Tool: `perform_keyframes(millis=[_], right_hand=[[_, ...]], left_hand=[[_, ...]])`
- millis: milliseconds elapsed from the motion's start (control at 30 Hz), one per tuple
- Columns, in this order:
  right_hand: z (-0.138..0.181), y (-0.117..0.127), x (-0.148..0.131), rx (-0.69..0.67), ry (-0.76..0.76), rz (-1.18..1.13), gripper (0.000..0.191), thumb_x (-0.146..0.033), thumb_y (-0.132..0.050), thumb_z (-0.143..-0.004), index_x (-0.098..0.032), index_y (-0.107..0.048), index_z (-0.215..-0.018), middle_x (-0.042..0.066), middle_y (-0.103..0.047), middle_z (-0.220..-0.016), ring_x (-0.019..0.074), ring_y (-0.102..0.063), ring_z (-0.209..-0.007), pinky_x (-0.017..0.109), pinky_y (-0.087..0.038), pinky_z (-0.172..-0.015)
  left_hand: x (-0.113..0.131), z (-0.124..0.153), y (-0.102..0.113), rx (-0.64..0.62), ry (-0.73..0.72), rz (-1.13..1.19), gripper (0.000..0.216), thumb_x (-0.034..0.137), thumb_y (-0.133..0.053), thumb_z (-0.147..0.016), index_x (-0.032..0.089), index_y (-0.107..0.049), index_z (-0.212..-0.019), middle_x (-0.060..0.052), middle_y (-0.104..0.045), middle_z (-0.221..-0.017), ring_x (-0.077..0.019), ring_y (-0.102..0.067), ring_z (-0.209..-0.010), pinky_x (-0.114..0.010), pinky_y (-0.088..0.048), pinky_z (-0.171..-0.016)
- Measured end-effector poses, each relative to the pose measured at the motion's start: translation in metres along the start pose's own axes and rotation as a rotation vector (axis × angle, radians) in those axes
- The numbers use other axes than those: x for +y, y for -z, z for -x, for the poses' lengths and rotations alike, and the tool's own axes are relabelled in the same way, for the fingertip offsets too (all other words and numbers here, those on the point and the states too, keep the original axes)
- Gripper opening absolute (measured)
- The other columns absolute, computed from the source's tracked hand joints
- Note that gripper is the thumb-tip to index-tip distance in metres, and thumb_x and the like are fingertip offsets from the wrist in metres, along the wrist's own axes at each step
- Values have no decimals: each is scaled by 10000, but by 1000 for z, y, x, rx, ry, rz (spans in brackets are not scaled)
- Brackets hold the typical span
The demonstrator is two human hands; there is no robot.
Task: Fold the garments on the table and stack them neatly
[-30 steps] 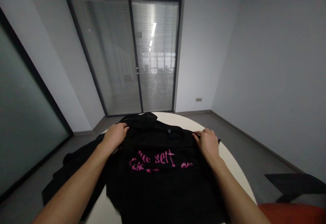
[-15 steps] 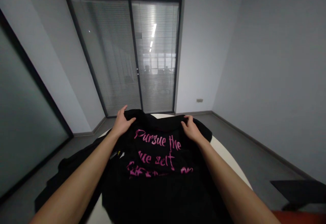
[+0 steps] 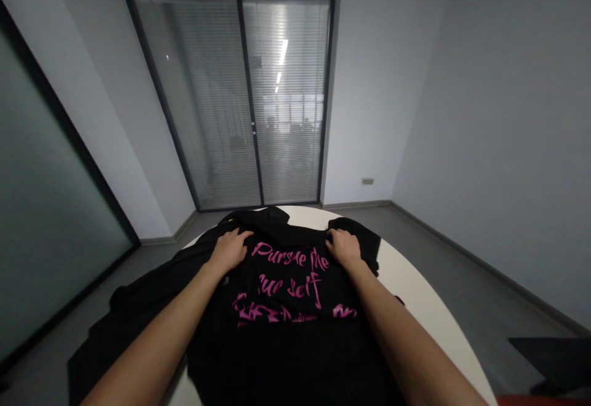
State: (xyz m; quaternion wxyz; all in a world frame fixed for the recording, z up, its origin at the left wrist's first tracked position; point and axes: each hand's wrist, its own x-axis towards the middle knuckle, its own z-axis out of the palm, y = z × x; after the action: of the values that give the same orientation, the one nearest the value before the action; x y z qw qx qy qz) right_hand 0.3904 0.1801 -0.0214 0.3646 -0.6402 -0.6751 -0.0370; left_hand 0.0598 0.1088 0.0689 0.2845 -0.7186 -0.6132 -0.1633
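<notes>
A black T-shirt (image 3: pixel 295 350) with pink lettering lies spread and somewhat wrinkled before me, its lower part toward me. My left hand (image 3: pixel 231 251) is closed on the cloth at the upper left of the print, thumb pointing to the right. At the upper right, my right hand (image 3: pixel 344 246) grips the shirt near its shoulder, with the fingers curled into the fabric. Their fingertips are partly hidden in the dark cloth. Beyond both hands, the collar and sleeve parts rest on the white round table (image 3: pixel 429 307).
More dark cloth (image 3: pixel 138 307) lies to the left, reaching over the table edge. A black flat object (image 3: pixel 554 360) stands at the lower right, off the table. Glass doors with blinds (image 3: pixel 226 104) and a grey wall (image 3: pixel 508 116) are behind.
Both hands have lowered the raised upper part of the T-shirt onto the table. Its far edge now lies flatter, and more white tabletop shows at the back and right.
</notes>
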Motion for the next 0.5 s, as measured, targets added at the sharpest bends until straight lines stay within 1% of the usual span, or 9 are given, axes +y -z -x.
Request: perform_keyframes(millis=[100, 133, 200, 267, 300, 367, 433, 500], right_hand=[[-5, 6, -7, -23, -50, -48, 338, -335, -525, -910, -221, -638, -1208, 130, -688, -1106, 270, -652, -1028, 374, -479, -863], [-7, 8, -8, -32, -64, -64, 338, -342, -538, -896, -223, -647, -1193, 127, -695, -1094, 269, -662, -1010, 363, -487, -843], [-11, 11, -11, -47, -81, -92, 336, -362, -567, -869, -222, -669, -1156, 125, -700, -1096, 275, -668, -1011, 359, -495, -837], [-15, 13, -12, -60, -95, -116, 341, -385, -582, -853, -210, -687, -1126, 132, -703, -1097, 287, -669, -1020, 369, -502, -842], [-17, 14, -13, -67, -102, -128, 344, -391, -588, -846, -203, -696, -1113, 138, -706, -1093, 294, -671, -1022, 376, -505, -843], [-22, 16, -14, -85, -110, -152, 330, -390, -606, -830, -185, -718, -1063, 148, -715, -1067, 303, -676, -1018, 383, -510, -848], [-26, 18, -14, -101, -113, -181, 301, -372, -623, -817, -169, -735, -1009, 153, -724, -1035, 303, -683, -1007, 383, -512, -859], [-30, 18, -14, -107, -101, -219, 298, -351, -603, -837, -159, -734, -1025, 152, -727, -1043, 285, -686, -1014, 371, -512, -883]], left_hand=[[12, 3, 10, 49, -21, -31, 433, 127, -512, -859, 250, -660, -1247, -150, -515, -1385, -339, -453, -1321, -489, -385, -1074], [17, 2, 12, 42, -39, -33, 382, 140, -500, -871, 237, -692, -1186, -153, -554, -1328, -332, -476, -1296, -481, -383, -1070], [26, 0, 13, -2, -80, -24, 302, 198, -485, -906, 234, -730, -1079, -134, -646, -1162, -299, -576, -1174, -449, -410, -1038], [32, -3, 9, -56, -101, -3, 288, 265, -478, -932, 243, -732, -1065, -112, -696, -1067, -273, -648, -1049, -416, -458, -972], [34, -6, 7, -76, -103, 9, 296, 288, -478, -937, 248, -721, -1102, -108, -709, -1069, -269, -666, -1017, -405, -477, -940], [34, -12, 1, -107, -104, 34, 319, 303, -487, -932, 256, -690, -1173, -104, -718, -1117, -269, -680, -1020, -390, -499, -907], [32, -19, -5, -133, -106, 63, 314, 303, -498, -922, 261, -689, -1168, -91, -724, -1136, -263, -683, -1045, -380, -506, -913], [29, -28, -8, -150, -106, 95, 305, 312, -501, -919, 250, -694, -1147, -86, -722, -1158, -255, -676, -1085, -366, -505, -942]])
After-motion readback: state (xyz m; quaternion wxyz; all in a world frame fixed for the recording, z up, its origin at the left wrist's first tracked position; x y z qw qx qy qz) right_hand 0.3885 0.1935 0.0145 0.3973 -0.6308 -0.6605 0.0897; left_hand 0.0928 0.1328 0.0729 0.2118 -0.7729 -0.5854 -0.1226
